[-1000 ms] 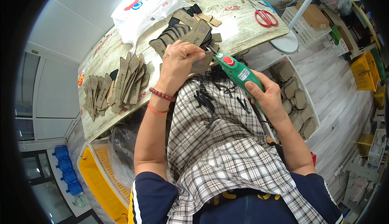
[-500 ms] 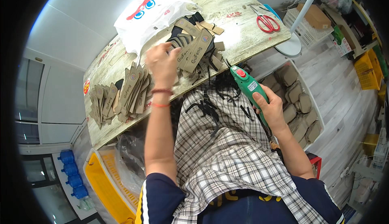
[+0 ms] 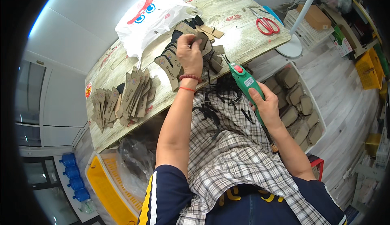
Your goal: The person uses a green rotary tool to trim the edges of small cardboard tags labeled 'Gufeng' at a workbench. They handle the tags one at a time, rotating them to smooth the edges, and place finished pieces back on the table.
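My left hand point(image 3: 190, 60) is over the table at a pile of khaki fabric straps point(image 3: 165, 65) with dark undersides. Its thumb and fingers close on one khaki strap point(image 3: 206, 45) at the pile's right part; the grip is partly hidden by the hand. In my right hand point(image 3: 269, 107) is a green handheld electric tool point(image 3: 243, 80) with a red button and a thin pronged metal tip. The tip points up and left beside the table's front edge, apart from the straps. To the left, more khaki straps point(image 3: 132, 91) lie in a fanned stack.
A white plastic bag point(image 3: 156, 19) lies behind the pile. Red-handled scissors point(image 3: 267, 26) rest on the table's right end. Black scraps point(image 3: 211, 117) cling to my checked apron. A bin point(image 3: 321, 127) of khaki pieces stands at right, a yellow basket point(image 3: 103, 188) at lower left.
My left hand has moved right across the pile and closed on a strap there. Several straps left of it now lie fanned out. The right hand with the tool has barely moved.
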Motion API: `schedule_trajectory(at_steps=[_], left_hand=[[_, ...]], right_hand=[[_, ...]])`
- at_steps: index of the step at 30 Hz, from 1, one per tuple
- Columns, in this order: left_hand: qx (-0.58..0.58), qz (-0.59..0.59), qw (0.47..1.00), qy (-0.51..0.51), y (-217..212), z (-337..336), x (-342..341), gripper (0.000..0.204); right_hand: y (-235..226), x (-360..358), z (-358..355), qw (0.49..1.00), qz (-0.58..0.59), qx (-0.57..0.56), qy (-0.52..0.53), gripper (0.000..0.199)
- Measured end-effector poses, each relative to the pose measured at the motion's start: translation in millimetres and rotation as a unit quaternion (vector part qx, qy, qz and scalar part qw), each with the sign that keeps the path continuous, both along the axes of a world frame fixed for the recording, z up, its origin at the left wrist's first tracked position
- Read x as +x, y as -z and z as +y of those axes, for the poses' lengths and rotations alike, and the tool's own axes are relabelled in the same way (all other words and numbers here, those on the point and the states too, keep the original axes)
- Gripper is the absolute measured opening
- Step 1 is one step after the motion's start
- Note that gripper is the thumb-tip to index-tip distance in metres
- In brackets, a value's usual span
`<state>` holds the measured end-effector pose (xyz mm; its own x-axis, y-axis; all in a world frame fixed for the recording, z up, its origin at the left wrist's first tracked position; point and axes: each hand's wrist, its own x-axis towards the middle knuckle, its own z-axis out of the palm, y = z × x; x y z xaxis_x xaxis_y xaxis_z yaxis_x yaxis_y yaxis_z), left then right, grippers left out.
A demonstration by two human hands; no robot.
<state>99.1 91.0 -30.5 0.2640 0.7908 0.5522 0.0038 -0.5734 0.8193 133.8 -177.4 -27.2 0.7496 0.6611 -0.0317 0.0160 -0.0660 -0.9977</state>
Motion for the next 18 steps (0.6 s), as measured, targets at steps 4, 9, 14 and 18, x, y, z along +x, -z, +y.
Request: schedule_trajectory(at_steps=[4,9,14,18], left_hand=[[-0.155,-0.179,0.969,0.068,-25,-3,-18,0.034],[0.021,0.173,0.981,-0.085,11,33,-40,0.037],[0.245,0.315,0.898,-0.186,35,12,-38,0.037],[0.230,0.304,0.909,-0.168,25,12,-31,0.025]], right_hand=[[-12,-5,4,1.000,0.008,0.016,-0.015,0.049],[-12,-10,3,0.999,0.008,0.022,-0.027,0.050],[-6,-12,-1,1.000,-0.011,0.001,-0.010,0.051],[-4,-11,-2,1.000,-0.004,0.004,-0.010,0.051]])
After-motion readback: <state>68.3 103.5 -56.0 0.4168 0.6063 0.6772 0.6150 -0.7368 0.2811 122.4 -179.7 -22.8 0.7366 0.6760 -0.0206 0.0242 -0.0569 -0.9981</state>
